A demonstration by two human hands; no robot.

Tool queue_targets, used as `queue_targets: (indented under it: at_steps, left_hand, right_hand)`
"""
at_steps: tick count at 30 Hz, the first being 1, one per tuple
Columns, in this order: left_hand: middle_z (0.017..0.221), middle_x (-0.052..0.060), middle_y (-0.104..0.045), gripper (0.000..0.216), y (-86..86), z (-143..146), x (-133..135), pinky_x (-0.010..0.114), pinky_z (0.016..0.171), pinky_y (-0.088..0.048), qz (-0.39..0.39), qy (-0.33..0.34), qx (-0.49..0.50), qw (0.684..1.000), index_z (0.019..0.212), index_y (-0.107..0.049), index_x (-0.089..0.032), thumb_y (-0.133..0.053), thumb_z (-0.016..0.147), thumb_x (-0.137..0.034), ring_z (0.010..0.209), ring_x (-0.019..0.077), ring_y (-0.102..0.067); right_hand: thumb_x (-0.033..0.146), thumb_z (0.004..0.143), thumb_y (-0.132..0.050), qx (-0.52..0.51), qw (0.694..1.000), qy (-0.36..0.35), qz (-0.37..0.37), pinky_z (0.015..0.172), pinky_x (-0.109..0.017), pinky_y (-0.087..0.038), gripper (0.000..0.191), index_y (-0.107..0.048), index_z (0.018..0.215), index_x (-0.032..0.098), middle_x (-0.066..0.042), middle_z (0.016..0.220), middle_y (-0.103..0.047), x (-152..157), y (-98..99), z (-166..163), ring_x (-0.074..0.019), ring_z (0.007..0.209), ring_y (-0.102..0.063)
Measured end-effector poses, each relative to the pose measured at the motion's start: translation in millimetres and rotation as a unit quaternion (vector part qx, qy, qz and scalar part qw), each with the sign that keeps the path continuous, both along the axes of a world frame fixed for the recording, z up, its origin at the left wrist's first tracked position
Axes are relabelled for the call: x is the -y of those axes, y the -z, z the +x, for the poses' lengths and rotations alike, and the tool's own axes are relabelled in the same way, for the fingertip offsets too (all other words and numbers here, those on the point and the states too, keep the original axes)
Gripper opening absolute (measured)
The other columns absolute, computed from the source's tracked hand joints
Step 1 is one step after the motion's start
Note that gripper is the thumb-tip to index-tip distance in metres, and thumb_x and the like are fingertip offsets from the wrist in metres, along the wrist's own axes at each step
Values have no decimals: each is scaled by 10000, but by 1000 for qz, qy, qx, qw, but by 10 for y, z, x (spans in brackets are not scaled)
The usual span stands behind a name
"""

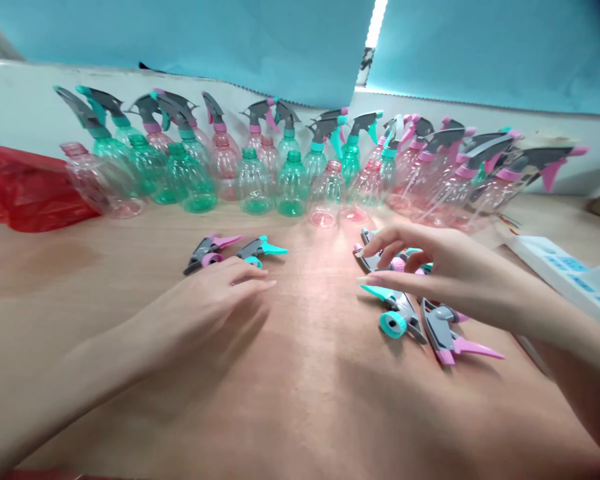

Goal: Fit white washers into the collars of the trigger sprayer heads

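Pale wooden tabletop (310,400) fills the view, backed by blue sheets (230,40). Pink and green spray bottles (290,180) are lined along the far edge; the outer ones are blurred. A red plastic bag (25,190) is cut off at the left. The left hand (220,297) is laid flat, palm down, fingers together, gripping nothing, just short of a pair of trigger heads (211,252). The right hand (430,267) is arched over a heap of trigger heads (403,313), fingers curled and apart; whether one is pinched underneath cannot be told.

The left hand (215,297) and right hand (433,267) are bare, slender, with longish nails.
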State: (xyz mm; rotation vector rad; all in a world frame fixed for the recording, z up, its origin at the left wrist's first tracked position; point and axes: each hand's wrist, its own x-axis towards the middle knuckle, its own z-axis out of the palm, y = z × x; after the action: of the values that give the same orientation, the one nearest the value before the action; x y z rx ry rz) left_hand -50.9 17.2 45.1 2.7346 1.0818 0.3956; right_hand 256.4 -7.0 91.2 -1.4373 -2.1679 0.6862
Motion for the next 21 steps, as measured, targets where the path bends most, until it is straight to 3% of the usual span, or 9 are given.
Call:
queue_targets:
  at_steps: [3,7,11,14,18,21]
  left_hand:
    - [1154,41,-637,292,-35,263,-24,294,876,-475,-38,13,13,999,1102,-634,-205,-389,943,-196,1038,182,-589]
    - [1074,82,-653,260,-22,726,-17,343,811,-487,-9,68,2,998,1048,-651,-165,-416,939,-175,967,220,-601]
    - [1153,65,-595,272,129,1176,-57,327,860,-477,-18,92,39,995,1166,-567,-201,-409,945,-176,1011,190,-579]
    - [1235,67,-553,255,281,1432,-158,334,921,-452,-35,119,76,989,1143,-565,-195,-478,905,-164,1092,198,-544]
    - [1139,58,-619,183,389,1579,-249,356,939,-433,-50,145,85,984,1007,-623,-184,-464,919,-174,1082,210,-545]
    - [1114,28,-630,215,339,1498,-222,315,951,-414,-70,156,97,980,952,-632,-204,-419,947,-178,1077,176,-545]
  right_hand:
    - [424,769,-657,-17,1000,6,-2,573,-257,-471,243,-638,937,250,3,856,-661,-31,-32,15,-131,683,-621]
    - [425,813,-613,-54,998,-5,-10,541,-241,-444,214,-644,915,240,11,830,-654,-92,-68,46,-120,666,-588]
    - [445,831,-591,-80,997,-9,-8,551,-244,-438,238,-638,923,230,15,822,-653,-124,-98,68,-129,702,-586]
    - [409,826,-608,-99,995,-20,-16,584,-245,-459,220,-635,935,220,11,859,-668,-129,-104,75,-139,755,-616]
    - [355,815,-633,-92,995,-28,-3,569,-229,-456,171,-650,919,221,23,831,-669,-125,-108,91,-126,735,-618]
    - [393,816,-627,-88,996,-25,1,502,-222,-440,198,-652,918,225,23,791,-665,-121,-123,111,-127,692,-614]
